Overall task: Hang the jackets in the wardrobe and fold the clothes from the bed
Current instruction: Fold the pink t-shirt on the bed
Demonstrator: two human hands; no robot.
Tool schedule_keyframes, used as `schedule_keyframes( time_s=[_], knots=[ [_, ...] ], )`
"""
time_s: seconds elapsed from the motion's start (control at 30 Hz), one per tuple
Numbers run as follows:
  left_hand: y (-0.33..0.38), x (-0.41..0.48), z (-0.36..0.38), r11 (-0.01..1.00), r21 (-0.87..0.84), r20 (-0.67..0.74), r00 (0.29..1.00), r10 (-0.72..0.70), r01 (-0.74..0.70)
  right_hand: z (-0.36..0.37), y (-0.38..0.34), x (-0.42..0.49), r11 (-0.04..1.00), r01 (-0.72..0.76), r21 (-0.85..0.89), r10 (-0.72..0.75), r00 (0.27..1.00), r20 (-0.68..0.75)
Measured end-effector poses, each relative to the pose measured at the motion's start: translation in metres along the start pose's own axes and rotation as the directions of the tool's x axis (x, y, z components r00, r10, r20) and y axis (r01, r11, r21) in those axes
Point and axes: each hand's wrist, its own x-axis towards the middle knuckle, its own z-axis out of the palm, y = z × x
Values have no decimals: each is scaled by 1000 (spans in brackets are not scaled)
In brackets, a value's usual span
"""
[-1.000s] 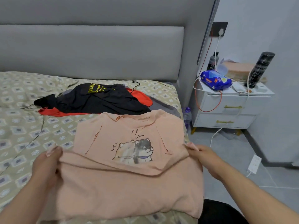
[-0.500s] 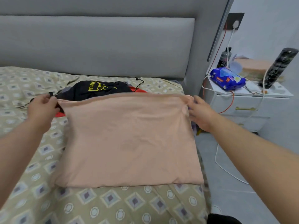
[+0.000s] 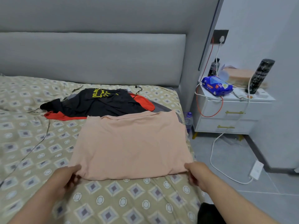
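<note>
A peach T-shirt lies folded in half on the patterned bed, plain side up, its print hidden. My left hand grips its near left corner, thumb on top. At the near right corner, my right hand holds the fold. Beyond the shirt lies a heap of clothes: a black garment with a yellow print on top of a red one, with grey cloth under them.
A grey padded headboard backs the bed. To the right stands a white nightstand with a blue wipes pack, a dark tumbler and cables. A white power strip lies on the floor.
The shirt's lower half was lifted and folded up over the printed front. Both hands then let go of the far edge and came back to the near corners.
</note>
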Motion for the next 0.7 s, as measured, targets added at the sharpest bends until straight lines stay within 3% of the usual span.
schedule_keyframes(
  time_s=[0.07, 0.13, 0.27, 0.4, 0.53, 0.6, 0.7],
  knots=[
    [15, -13, -4, 958, -283, 45, 998, -33, 44, -6, -16, -12, 989, 10, 146, -14, 999, 30],
    [34, -28, -7, 892, -449, 3, 998, 56, -49, -14, -39, -34, 972, 113, 208, -119, 993, 17],
    [76, -66, -25, 753, -487, -374, 885, 278, -442, -42, -92, -76, 840, 461, 286, -435, 887, -152],
    [125, -95, -63, 508, -698, -203, 820, 535, -505, -68, -134, -112, 636, 550, 541, -559, 812, -168],
    [151, -97, -86, 367, -801, -219, 802, 556, -473, -77, -159, -130, 438, 526, 729, -611, 769, -188],
    [154, -103, -82, 436, -752, -186, 794, 579, -495, -75, -160, -135, 421, 468, 777, -597, 788, -151],
    [144, -111, -69, 599, -679, -24, 829, 559, -424, -69, -146, -137, 596, 477, 646, -592, 804, -48]
  ],
)
